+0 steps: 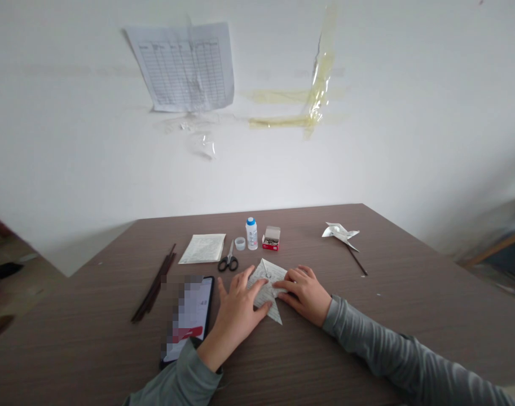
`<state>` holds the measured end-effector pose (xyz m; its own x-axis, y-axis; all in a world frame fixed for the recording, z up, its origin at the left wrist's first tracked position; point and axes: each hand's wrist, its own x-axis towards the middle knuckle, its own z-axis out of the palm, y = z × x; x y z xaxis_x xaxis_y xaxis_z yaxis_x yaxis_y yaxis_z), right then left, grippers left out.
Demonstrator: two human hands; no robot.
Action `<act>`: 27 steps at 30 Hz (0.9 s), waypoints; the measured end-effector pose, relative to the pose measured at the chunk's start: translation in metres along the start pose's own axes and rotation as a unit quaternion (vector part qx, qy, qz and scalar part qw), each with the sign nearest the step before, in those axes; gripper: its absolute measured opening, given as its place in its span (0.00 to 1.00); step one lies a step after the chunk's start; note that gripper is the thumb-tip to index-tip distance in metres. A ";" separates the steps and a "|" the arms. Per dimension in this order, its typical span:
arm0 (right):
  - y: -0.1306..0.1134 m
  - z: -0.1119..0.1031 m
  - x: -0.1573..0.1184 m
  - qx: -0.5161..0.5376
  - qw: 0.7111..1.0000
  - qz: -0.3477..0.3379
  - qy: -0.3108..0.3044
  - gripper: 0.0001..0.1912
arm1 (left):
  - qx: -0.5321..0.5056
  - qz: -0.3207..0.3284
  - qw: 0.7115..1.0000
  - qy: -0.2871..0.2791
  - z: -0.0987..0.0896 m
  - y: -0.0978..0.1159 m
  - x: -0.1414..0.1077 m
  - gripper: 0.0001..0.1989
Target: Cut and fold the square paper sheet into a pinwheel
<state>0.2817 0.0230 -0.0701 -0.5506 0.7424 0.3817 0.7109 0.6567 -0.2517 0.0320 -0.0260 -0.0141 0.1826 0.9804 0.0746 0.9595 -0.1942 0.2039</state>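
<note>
A cut piece of printed paper (277, 273) lies on the table between my hands, with pointed corners and slits running inward. My left hand (240, 304) rests on its left side with the fingers spread, index finger and thumb pressing on the paper. On the right, my right hand (304, 293) has its fingers drawn together on the paper's right corner, which they partly cover. Just beyond my left hand lie scissors (228, 263) with black handles. A finished paper pinwheel (339, 231) on a dark stick lies farther to the right.
A phone (189, 321) lies left of my left hand, with dark sticks (155, 285) beyond it. Along the back are folded printed paper (203, 248), a small round container (240, 243), a blue-capped white bottle (251, 234) and an open red box (271, 239) of small metal pieces. A wall (265, 175) stands behind.
</note>
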 end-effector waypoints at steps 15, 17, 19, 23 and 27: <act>-0.003 -0.004 0.001 0.005 1.000 0.016 -0.017 0.12 | 0.015 -0.006 1.000 -0.012 -0.007 0.001 0.000 0.23; -0.003 -0.004 0.001 0.005 1.000 0.014 -0.024 0.13 | 0.012 -0.003 1.000 -0.008 -0.006 -0.001 0.001 0.23; -0.003 -0.003 0.001 0.003 1.000 0.013 -0.028 0.13 | 0.009 0.000 1.000 -0.010 -0.005 -0.001 0.001 0.23; -0.003 -0.002 0.002 0.002 1.000 0.018 -0.024 0.12 | 0.003 -0.004 1.000 -0.018 -0.004 -0.002 0.000 0.24; -0.003 -0.001 0.002 0.003 1.000 0.016 -0.017 0.12 | 0.004 0.004 1.000 0.000 0.000 -0.003 0.000 0.25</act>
<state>0.2788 0.0223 -0.0679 -0.5413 0.7675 0.3435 0.7259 0.6327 -0.2696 0.0286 -0.0258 -0.0146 0.1895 0.9790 0.0756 0.9599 -0.2009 0.1953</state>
